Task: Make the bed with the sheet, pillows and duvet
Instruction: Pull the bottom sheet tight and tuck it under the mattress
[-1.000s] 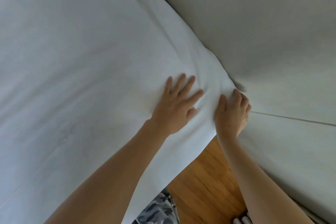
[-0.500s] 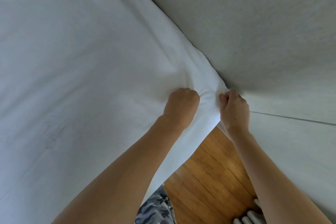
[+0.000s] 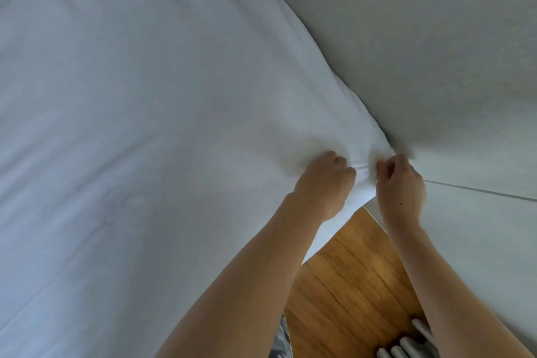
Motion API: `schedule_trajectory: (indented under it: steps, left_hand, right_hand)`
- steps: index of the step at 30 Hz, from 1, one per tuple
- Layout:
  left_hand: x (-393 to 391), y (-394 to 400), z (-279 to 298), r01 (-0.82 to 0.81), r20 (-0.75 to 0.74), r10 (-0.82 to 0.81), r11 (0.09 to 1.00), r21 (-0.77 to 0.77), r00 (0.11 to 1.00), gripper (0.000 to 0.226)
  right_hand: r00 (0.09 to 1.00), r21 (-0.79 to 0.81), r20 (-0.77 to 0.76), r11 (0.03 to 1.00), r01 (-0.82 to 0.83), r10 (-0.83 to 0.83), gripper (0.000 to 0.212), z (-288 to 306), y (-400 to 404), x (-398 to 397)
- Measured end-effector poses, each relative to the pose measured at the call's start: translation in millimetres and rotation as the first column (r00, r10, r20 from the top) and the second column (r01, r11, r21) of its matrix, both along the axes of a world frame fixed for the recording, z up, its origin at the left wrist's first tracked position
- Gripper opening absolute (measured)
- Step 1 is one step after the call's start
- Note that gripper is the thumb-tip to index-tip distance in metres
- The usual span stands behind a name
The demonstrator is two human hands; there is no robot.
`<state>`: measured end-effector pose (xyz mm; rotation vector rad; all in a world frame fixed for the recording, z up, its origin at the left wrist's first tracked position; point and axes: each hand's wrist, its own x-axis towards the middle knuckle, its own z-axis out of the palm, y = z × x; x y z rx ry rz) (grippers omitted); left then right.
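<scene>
A white sheet (image 3: 145,125) covers the bed and fills the left and middle of the head view. Its corner lies by the wall, where long creases fan out across the cloth. My left hand (image 3: 322,183) is a fist bunched on the sheet just left of that corner. A short way to the right, my right hand (image 3: 399,186) pinches the corner edge of the sheet with curled fingers. A taut fold of cloth runs between the two hands. No pillows or duvet are in view.
A grey wall (image 3: 421,38) runs along the bed's far side and meets a second wall panel (image 3: 479,241) on the right. Wooden floor (image 3: 348,285) shows between my forearms. A white ribbed object (image 3: 406,346) sits at the bottom right.
One second ago my left hand lay flat and spread on the sheet; it has since closed into a fist on the cloth. Both hands have drawn the corner slightly toward me.
</scene>
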<state>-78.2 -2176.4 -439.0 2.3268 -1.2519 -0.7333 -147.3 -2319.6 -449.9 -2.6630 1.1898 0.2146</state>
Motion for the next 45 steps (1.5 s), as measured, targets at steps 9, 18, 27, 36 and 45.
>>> schedule_trajectory:
  steps: [9, 18, 27, 36, 45]
  left_hand:
    - [36, 97, -14, -0.595, 0.278, 0.662, 0.749, -0.293, 0.697, 0.036]
    - [-70, 59, -43, -0.027, 0.335, -0.001, 0.996, 0.079, 0.942, 0.075]
    - [-87, 84, -14, 0.138, 0.198, -0.107, 0.980, -0.146, 0.974, 0.042]
    - [-112, 170, -11, 0.214, -0.005, -0.217, 0.966, -0.144, 0.976, 0.054]
    - [-36, 382, 10, -0.584, 0.154, 0.655, 0.738, -0.337, 0.740, 0.039]
  right_hand:
    - [0.797, -0.078, 0.323, 0.853, -0.516, 0.511, 0.046, 1, 98, 88]
    - [0.983, 0.002, 0.019, 0.983, -0.184, 0.184, 0.061, -37, 59, -7]
    - [0.996, -0.062, 0.044, 0.995, -0.073, 0.076, 0.064, -7, 57, -16]
    - [0.925, 0.060, 0.108, 0.927, -0.371, 0.364, 0.064, -14, 130, -9]
    - [0.737, 0.024, 0.336, 0.777, -0.629, 0.586, 0.055, 13, 279, 57]
